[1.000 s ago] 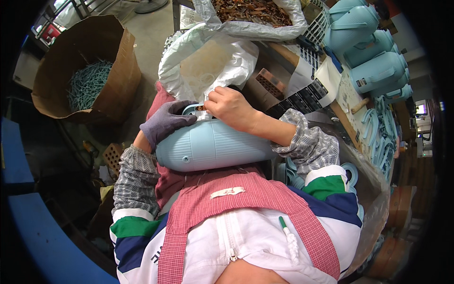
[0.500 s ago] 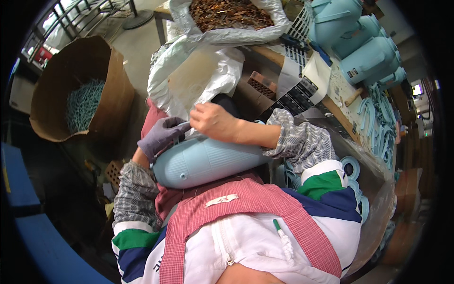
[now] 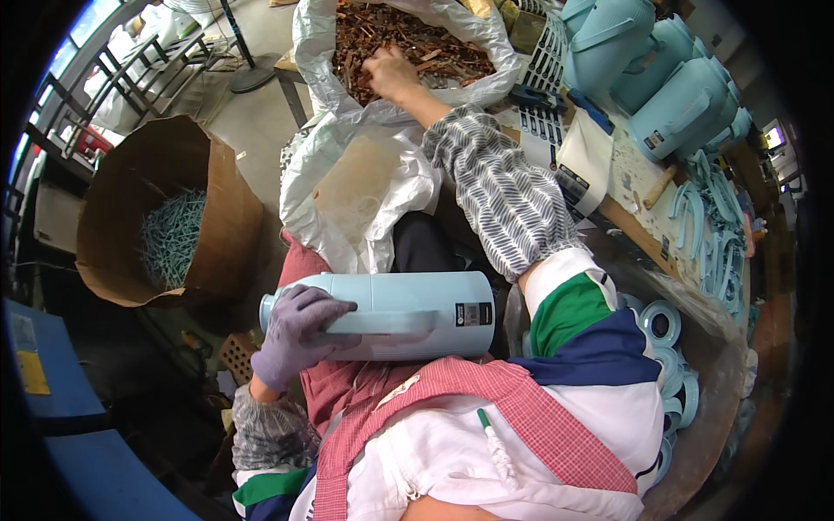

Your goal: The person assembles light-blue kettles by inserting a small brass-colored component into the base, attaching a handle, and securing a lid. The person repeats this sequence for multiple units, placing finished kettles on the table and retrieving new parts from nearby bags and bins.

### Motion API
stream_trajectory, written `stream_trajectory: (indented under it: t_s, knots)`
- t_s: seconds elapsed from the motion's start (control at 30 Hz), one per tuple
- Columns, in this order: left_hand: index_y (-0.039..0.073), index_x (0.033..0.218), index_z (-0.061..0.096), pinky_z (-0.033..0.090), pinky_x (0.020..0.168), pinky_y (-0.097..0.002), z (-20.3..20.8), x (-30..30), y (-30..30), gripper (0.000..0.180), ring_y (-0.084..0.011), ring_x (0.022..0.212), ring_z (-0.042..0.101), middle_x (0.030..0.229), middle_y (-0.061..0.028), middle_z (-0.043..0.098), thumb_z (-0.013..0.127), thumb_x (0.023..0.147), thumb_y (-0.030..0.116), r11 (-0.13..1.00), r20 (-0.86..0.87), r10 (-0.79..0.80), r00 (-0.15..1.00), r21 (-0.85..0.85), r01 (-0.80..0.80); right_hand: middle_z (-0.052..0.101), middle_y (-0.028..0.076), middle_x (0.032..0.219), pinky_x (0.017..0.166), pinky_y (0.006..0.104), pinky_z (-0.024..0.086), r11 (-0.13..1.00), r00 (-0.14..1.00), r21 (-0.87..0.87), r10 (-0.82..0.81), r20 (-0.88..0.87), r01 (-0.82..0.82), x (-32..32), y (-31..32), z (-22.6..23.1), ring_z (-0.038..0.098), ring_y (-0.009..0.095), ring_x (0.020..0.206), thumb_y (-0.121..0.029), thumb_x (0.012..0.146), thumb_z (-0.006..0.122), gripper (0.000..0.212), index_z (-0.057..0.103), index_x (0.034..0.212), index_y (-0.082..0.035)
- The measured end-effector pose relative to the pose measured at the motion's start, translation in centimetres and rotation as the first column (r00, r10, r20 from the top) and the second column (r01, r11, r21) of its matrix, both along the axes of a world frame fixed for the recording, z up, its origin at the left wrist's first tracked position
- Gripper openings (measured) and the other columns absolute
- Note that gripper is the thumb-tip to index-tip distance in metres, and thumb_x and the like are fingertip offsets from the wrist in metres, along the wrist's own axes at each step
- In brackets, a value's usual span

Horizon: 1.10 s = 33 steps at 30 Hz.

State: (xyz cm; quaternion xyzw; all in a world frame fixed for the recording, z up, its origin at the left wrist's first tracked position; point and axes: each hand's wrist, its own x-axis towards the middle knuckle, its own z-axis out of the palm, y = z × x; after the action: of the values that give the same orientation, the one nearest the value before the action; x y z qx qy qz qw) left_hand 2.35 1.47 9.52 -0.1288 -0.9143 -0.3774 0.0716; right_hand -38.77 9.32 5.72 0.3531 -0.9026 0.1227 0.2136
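Across my lap lies a light blue jug [image 3: 408,343], on its side, with a ribbed body, a long handle and a dark label near its right end. My left hand [image 3: 300,334], in a purple glove, is closed around the left end of that handle. My bare right hand [image 3: 391,75] reaches far forward into a white sack [image 3: 314,43] of thin reddish-brown pieces [image 3: 443,39]. Its fingers are apart and touch the pieces; nothing shows in them. Between the jug and that sack is another white plastic bag [image 3: 413,187] with a cloudy, translucent lining.
At left stands a round cardboard bin [image 3: 234,208] holding thin blue-green scraps [image 3: 174,239]. Several blue jugs [image 3: 686,108] crowd the bench at right, beside loose blue handles [image 3: 691,221] and a label sheet [image 3: 573,169]. Blue rings [image 3: 662,323] lie by my right elbow.
My right hand has left the jug and stretched forward into the sack of brown pieces. The jug has been turned, so its handle and label face up, and my left hand now grips the handle.
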Motion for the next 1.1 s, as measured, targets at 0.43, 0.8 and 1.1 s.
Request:
stream_trajectory:
  t_s: [0.43,0.8,1.1]
  knots:
    - [0.004,0.104,0.063,0.05,0.073,-0.035,-0.8,3.9,0.9,0.036,-0.0273,0.085,0.063,0.101,-0.0128,0.063,0.072,0.069,0.008,0.976,-0.315,0.215,0.924,0.027,-0.218,0.062,0.004,0.07,0.054,0.0247,0.044,0.562,-0.143,-0.597,0.649,0.747,-0.573,26.0,6.8,2.5,0.053,0.008,0.061,-0.013,0.076,0.071,0.017,0.065,0.085,0.0]
    - [0.001,0.106,0.059,0.051,0.079,-0.0344,-2.8,7.4,1.2,0.048,-0.0273,0.092,0.063,0.102,-0.015,0.063,0.079,0.064,0.011,0.913,0.018,0.161,0.987,0.376,-0.156,0.064,0.009,0.074,0.058,0.0277,0.046,0.665,0.007,-0.347,0.468,0.884,-0.661,31.1,8.3,3.3,0.059,0.017,0.063,-0.013,0.077,0.067,0.015,0.067,0.086,-0.001]
    - [0.004,0.111,0.053,0.048,0.087,-0.0405,-6.1,9.5,2.4,0.062,-0.0329,0.106,0.057,0.115,-0.0174,0.057,0.082,0.059,0.016,0.933,-0.156,0.308,0.938,0.242,-0.266,0.065,0.01,0.078,0.062,0.0314,0.047,0.605,0.025,-0.331,0.503,0.864,-0.724,32.6,8.7,2.7,0.061,0.022,0.068,-0.02,0.078,0.067,0.019,0.068,0.086,-0.003]
